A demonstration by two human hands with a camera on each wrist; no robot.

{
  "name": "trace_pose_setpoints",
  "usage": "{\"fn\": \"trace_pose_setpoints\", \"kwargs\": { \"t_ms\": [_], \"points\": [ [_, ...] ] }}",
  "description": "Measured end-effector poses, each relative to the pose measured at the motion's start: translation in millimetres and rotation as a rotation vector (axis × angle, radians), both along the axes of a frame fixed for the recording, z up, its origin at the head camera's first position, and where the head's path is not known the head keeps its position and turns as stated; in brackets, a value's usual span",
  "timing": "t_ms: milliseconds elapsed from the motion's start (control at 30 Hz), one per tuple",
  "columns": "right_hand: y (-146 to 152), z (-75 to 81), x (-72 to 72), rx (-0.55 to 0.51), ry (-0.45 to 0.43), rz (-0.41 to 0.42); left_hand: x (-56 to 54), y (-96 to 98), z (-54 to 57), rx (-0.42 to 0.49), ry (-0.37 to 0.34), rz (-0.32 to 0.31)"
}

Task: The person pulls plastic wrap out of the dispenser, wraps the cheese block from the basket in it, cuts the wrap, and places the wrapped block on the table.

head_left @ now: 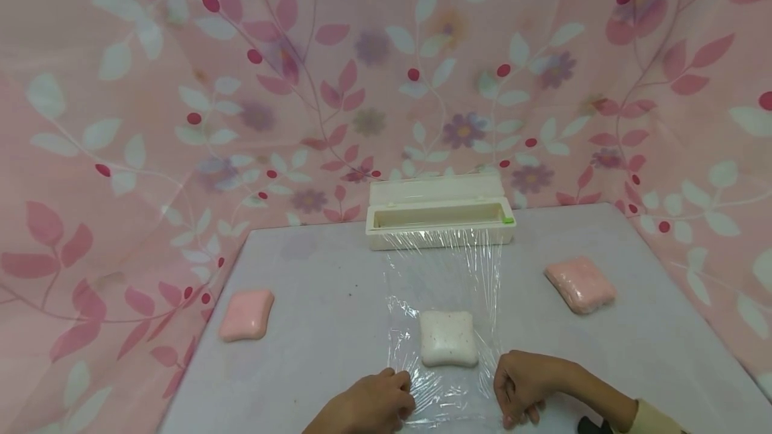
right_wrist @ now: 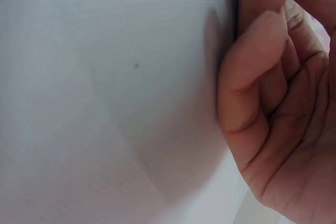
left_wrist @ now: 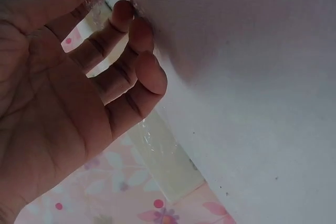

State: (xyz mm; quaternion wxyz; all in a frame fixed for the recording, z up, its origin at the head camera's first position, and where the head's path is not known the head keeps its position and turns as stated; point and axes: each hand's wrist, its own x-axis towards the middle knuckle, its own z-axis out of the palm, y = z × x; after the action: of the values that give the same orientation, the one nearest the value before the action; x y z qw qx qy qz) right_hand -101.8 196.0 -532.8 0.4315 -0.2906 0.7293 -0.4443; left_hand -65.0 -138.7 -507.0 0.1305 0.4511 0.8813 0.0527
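Note:
A sheet of clear plastic wrap (head_left: 443, 394) runs from the white wrap dispenser (head_left: 440, 236) towards the front of the table. On the sheet lies a white, speckled bar of soap (head_left: 448, 339), its shape a rounded square. My left hand (head_left: 375, 402) pinches the sheet's near left edge; crinkled film shows by the thumb and forefinger in the left wrist view. At the near right edge, my right hand (head_left: 526, 384) has its fingers curled and grips the film. Its fingertips are partly hidden in the right wrist view.
A pink soap bar (head_left: 246, 315) sits at the left of the table. Another pink soap bar (head_left: 582, 284), shiny with film around it, lies at the right. The dispenser's lid (head_left: 437, 188) stands raised against the floral curtain (head_left: 368, 86). A green piece (head_left: 508, 220) sits on the dispenser's right end.

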Motion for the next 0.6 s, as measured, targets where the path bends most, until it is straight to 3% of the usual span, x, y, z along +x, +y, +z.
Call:
{"fn": "trace_pose_setpoints", "kwargs": {
  "t_ms": [100,200,333,433,533,600],
  "points": [
    [0,4.7,1.2,-0.004,0.028,0.009,-2.8,-2.3,3.9,0.032,-0.052,-0.002],
    [0,12.9,2.2,0.017,0.127,0.041,-5.6,-6.4,11.6,0.099,-0.149,0.024],
    [5,28.5,1.0,0.017,0.254,0.091,-16.5,-13.1,20.7,0.266,-0.301,0.024],
    [11,41.9,-5.5,-0.059,0.214,0.094,-29.0,-18.4,25.4,0.408,-0.389,0.010],
    [19,53.6,-16.6,-0.160,0.161,0.079,-41.6,-23.1,29.7,0.530,-0.482,0.066],
    [23,58.9,-24.4,-0.207,0.179,0.056,-48.9,-25.4,31.7,0.588,-0.505,0.115]
  ]
}}
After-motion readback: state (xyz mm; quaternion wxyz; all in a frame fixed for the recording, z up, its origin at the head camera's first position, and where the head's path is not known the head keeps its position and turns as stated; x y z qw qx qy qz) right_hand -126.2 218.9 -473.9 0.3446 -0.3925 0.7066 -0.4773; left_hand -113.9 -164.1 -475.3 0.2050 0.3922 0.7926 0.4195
